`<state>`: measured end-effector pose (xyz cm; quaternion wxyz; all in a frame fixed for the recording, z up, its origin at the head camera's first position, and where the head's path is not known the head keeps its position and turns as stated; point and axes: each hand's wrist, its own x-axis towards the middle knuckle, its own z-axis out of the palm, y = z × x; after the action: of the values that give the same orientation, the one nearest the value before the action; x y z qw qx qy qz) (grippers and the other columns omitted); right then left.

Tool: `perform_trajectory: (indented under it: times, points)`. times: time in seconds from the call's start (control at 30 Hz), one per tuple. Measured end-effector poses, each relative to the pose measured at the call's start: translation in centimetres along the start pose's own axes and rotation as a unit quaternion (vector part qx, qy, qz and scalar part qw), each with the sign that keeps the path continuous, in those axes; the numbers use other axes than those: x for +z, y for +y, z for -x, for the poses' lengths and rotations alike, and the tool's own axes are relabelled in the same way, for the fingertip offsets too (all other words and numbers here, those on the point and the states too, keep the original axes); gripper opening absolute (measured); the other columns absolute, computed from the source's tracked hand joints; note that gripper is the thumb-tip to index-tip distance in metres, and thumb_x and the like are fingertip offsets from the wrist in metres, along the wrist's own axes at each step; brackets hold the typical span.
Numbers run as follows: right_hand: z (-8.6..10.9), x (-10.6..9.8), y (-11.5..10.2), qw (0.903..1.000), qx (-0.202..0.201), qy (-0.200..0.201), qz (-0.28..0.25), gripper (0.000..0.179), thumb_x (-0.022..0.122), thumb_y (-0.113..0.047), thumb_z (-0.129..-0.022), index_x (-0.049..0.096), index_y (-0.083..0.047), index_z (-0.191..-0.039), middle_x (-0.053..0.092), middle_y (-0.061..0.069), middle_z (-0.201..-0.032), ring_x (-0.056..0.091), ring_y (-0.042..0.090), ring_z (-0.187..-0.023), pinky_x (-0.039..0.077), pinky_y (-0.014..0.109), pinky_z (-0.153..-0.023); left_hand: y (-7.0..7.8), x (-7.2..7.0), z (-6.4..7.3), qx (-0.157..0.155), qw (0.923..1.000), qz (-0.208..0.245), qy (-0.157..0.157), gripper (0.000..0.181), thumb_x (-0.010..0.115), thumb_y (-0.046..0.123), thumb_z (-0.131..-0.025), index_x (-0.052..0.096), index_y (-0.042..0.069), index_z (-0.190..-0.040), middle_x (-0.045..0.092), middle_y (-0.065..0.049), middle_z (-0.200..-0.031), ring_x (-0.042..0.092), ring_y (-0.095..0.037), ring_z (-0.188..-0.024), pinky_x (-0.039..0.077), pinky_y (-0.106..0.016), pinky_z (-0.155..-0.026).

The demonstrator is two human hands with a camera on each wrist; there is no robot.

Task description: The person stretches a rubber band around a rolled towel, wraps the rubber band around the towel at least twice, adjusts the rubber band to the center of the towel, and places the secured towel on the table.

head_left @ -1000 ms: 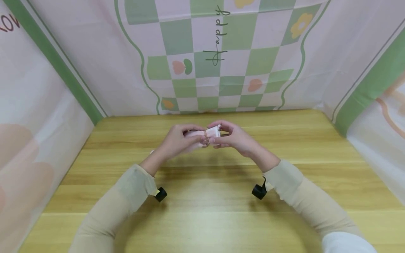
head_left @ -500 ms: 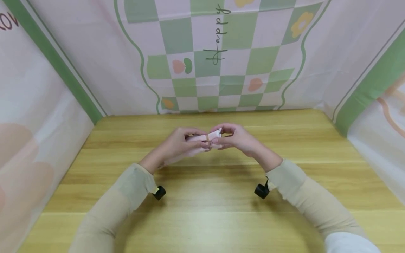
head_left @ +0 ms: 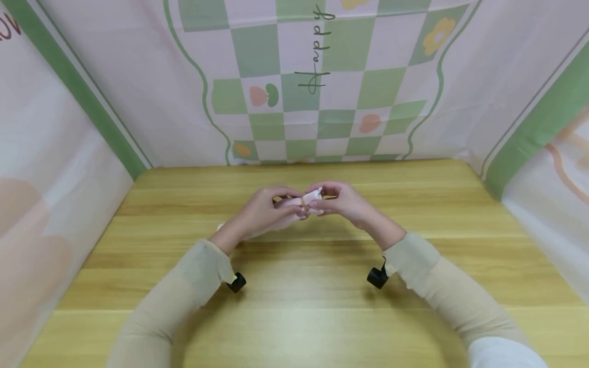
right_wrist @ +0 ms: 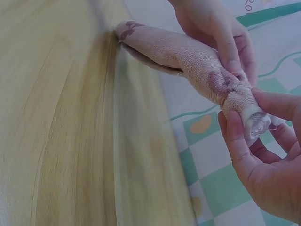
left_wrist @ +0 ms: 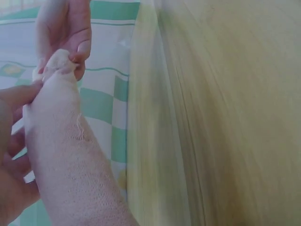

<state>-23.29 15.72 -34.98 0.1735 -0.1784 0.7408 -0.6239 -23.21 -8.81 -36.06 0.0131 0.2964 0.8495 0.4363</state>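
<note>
A small pale pink towel [right_wrist: 188,56], rolled long and thin, is held up over the table. Its cloth looks like terry, with darker reddish patches in the right wrist view. A thin brownish band [head_left: 303,201] cinches the roll close to its right end. My left hand [head_left: 255,210] grips the roll just left of that band, thumb in front. With thumb and fingers my right hand [head_left: 349,205] pinches the short end at the band, where a white edge [right_wrist: 256,125] pokes out. Part of the roll is hidden behind my left hand and wrist in the head view.
Below the hands lies a wood-grain table [head_left: 294,306]. A cloth screen [head_left: 345,97] with green checks and the word "Happy" rises behind its far edge, and similar cloth hangs on both sides. Small black cameras [head_left: 377,277] hang at the cuffs.
Over the last second both hands and the towel have dropped slightly toward me, and the band has shifted a little right. Both hands keep hold of the roll.
</note>
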Motion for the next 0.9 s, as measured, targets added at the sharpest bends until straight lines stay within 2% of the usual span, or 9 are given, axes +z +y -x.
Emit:
perform_trajectory:
  times: [0.1,0.2,0.27,0.37,0.47,0.53,0.6,0.77,0.9]
  points:
    - [-0.1,0.0,0.0,1.0,-0.001,0.0,0.001,0.04,0.063,0.0,-0.099,0.053,0.012,-0.136,0.062,0.017,-0.115,0.066,0.02,-0.098,0.057,0.039,-0.089,0.1,0.2,0.0,0.054,0.9977,-0.028,0.031,0.019,0.07,0.02,-0.1,0.076,0.016,-0.118,0.071,0.003,-0.119,0.063,-0.013,-0.109,0.053,-0.034,-0.092]
    - [-0.1,0.1,0.0,1.0,-0.001,0.001,0.0,0.041,0.063,0.0,-0.099,0.052,0.012,-0.137,0.062,0.017,-0.116,0.066,0.02,-0.098,0.057,0.041,-0.091,0.2,0.4,-0.1,0.133,0.9862,-0.076,0.062,0.013,0.072,0.014,-0.098,0.078,0.012,-0.11,0.072,-0.002,-0.113,0.065,-0.018,-0.109,0.051,-0.036,-0.097]
    - [-0.1,0.1,0.0,1.0,0.0,0.003,-0.003,0.041,0.062,0.0,-0.099,0.052,0.013,-0.137,0.062,0.018,-0.116,0.066,0.02,-0.098,0.057,0.04,-0.091,0.1,0.5,-0.3,0.195,0.9703,-0.118,0.082,0.01,0.075,0.01,-0.094,0.079,0.009,-0.104,0.073,-0.006,-0.109,0.066,-0.023,-0.106,0.052,-0.037,-0.096]
    - [-0.2,0.1,0.0,1.0,0.002,0.005,-0.004,0.042,0.063,0.001,-0.099,0.051,0.013,-0.137,0.062,0.018,-0.116,0.066,0.02,-0.097,0.057,0.039,-0.09,-0.3,0.6,-0.6,0.28,0.9363,-0.18,0.112,0.008,0.08,0.006,-0.089,0.079,0.006,-0.097,0.074,-0.009,-0.103,0.068,-0.026,-0.099,0.055,-0.036,-0.09]
    - [-0.2,0.1,0.0,1.0,0.005,0.006,0.001,0.042,0.063,-0.001,-0.099,0.052,0.012,-0.137,0.062,0.018,-0.116,0.066,0.02,-0.098,0.056,0.041,-0.092,-0.7,0.7,-0.9,0.339,0.9062,-0.215,0.132,0.01,0.083,0.005,-0.085,0.079,0.006,-0.094,0.073,-0.009,-0.099,0.068,-0.026,-0.093,0.056,-0.035,-0.084]
    - [-0.2,0.2,-0.1,0.9999,0.007,0.007,0.006,0.041,0.064,-0.002,-0.099,0.053,0.011,-0.137,0.062,0.018,-0.117,0.065,0.021,-0.099,0.056,0.043,-0.092,-0.9,0.8,-1.0,0.361,0.8938,-0.226,0.139,0.011,0.084,0.005,-0.084,0.079,0.006,-0.094,0.073,-0.009,-0.098,0.068,-0.025,-0.091,0.057,-0.035,-0.081]
    - [-0.3,0.1,0.0,0.9999,0.011,0.007,0.01,0.041,0.064,-0.004,-0.1,0.053,0.01,-0.137,0.063,0.018,-0.118,0.065,0.022,-0.099,0.057,0.04,-0.09,-1.0,0.8,-1.1,0.372,0.8871,-0.234,0.14,0.012,0.084,0.005,-0.084,0.079,0.005,-0.095,0.073,-0.009,-0.097,0.069,-0.025,-0.09,0.057,-0.036,-0.08]
    - [-0.4,0.1,0.1,0.9998,0.016,0.008,0.01,0.041,0.064,-0.004,-0.1,0.054,0.01,-0.137,0.062,0.018,-0.118,0.065,0.021,-0.099,0.057,0.034,-0.086,-0.8,0.8,-0.9,0.372,0.875,-0.279,0.134,0.014,0.083,0.009,-0.086,0.08,0.006,-0.099,0.074,-0.007,-0.098,0.068,-0.024,-0.09,0.058,-0.037,-0.076]
    - [-0.4,0.1,0.1,0.9998,0.014,0.01,0.01,0.041,0.064,-0.003,-0.099,0.054,0.011,-0.136,0.062,0.017,-0.116,0.065,0.021,-0.098,0.057,0.034,-0.086,-0.5,0.6,-0.7,0.372,0.8544,-0.339,0.131,0.015,0.083,0.015,-0.088,0.082,0.011,-0.102,0.073,-0.002,-0.099,0.067,-0.022,-0.093,0.056,-0.036,-0.069]
